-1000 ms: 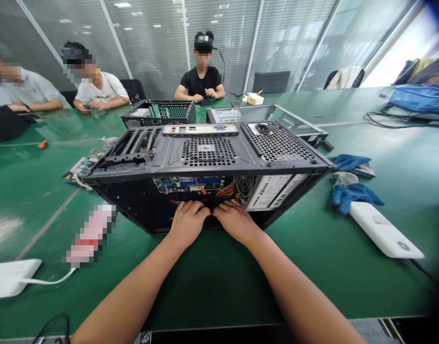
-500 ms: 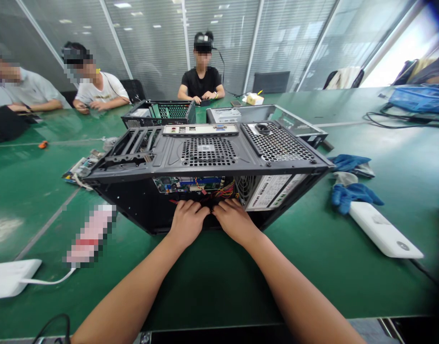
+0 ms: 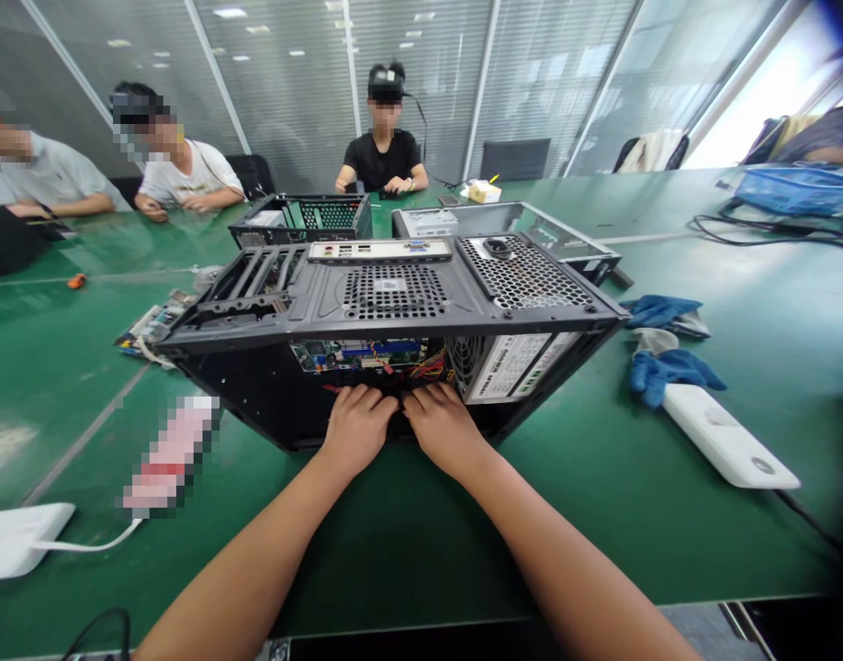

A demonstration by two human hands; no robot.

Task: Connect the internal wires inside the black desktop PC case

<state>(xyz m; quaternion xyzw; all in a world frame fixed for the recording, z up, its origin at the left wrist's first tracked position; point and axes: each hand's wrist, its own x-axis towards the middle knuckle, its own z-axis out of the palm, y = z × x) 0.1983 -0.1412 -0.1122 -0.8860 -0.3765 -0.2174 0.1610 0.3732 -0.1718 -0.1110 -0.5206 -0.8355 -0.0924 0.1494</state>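
A black computer case (image 3: 311, 312) stands on the green table, its rear panel facing up and its open side toward me. Inside are the motherboard (image 3: 359, 353), a bundle of coloured wires (image 3: 432, 365) and the labelled power supply (image 3: 514, 369). My left hand (image 3: 358, 420) reaches into the lower part of the opening, fingers curled. Close beside it, my right hand (image 3: 441, 424) is bent the same way, below the wires and left of the power supply. The fingertips of both hands are hidden in the dark interior, so what they grip does not show.
Behind stand another black case (image 3: 301, 216) and a grey metal case (image 3: 504, 216). Blue gloves (image 3: 676, 372) and a white power bank (image 3: 728, 436) lie right. Left are a circuit board (image 3: 152, 326), a blurred pink item (image 3: 170, 454) and a white device (image 3: 22, 542). Several people sit opposite.
The view has shifted slightly, so most things appear a little further left. Both hands keep nearly the same place and curl inside the case.
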